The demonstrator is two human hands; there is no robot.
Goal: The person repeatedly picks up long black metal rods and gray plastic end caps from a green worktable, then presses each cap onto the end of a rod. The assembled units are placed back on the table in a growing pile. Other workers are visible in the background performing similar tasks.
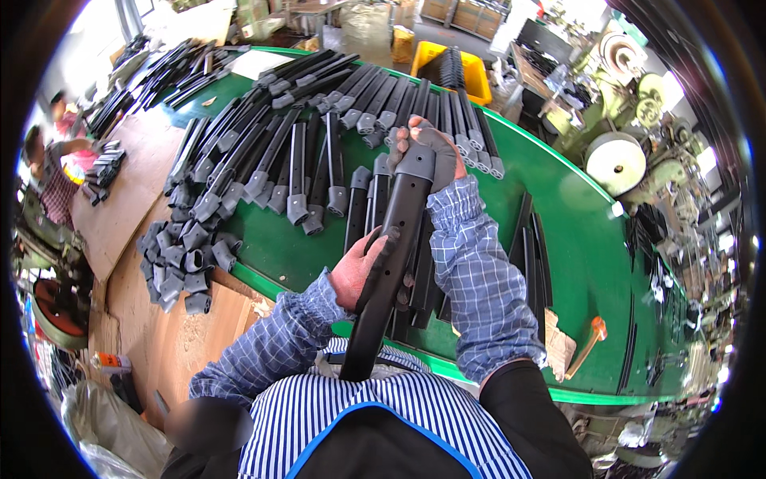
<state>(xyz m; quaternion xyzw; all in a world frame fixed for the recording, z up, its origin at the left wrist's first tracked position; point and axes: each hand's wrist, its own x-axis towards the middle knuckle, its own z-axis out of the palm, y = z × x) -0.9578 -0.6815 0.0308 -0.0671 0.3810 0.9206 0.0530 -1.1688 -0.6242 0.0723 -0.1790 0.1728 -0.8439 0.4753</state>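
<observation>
A black metal tube point(395, 239) with a row of small holes slants up from my lap, its lower end against my striped apron point(335, 413). My left hand point(368, 269), in a dark-palmed glove, is wrapped around its middle. At the far end a grey plastic end fitting point(415, 161) sits on the tube, and my right hand point(440, 149) grips that fitting. Just beyond and left of the held tube lie several black tubes with grey fittings point(359, 197). Beneath my right forearm, bare black tubes point(423, 287) are partly hidden.
Rows of capped tubes point(297, 173) cover the green table's point(556, 251) far left. Loose grey fittings point(173, 257) are heaped on a wooden board point(179, 335). An orange-headed hammer point(583, 350) rests at right. Beyond stand a yellow crate point(479, 78) and machinery point(622, 161); people point(57, 179) work at far left.
</observation>
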